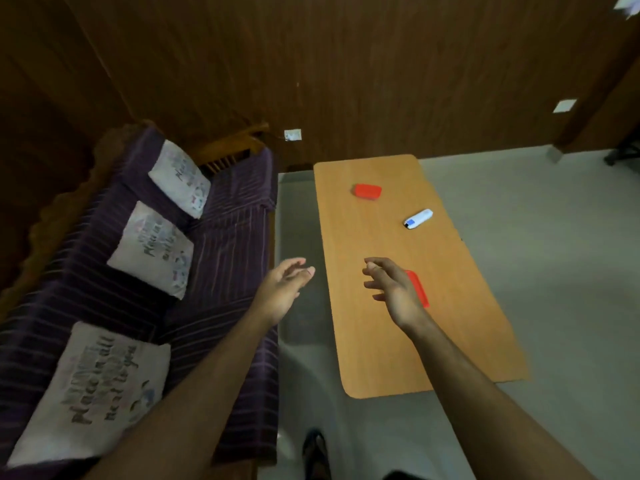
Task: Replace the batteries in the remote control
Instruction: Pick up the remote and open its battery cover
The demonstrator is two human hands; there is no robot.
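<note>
While both hands, left (pixel 282 292) and right (pixel 394 289), hovered with loose, empty fingers, the red remote (pixel 419 289) beneath the right risked being knocked across the tabletop (pixel 363 341).

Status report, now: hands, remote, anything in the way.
Left hand open, off the table's edge. Right hand open above the table, holding nothing. White remote untouched, farther along. Red piece partly hidden behind right hand; red box far end.

Dark wood-panelled wall (pixel 346 64); grey floor (pixel 554 271); purple striped sofa (pixel 225 237), three printed cushions (pixel 152 249); dim light.
</note>
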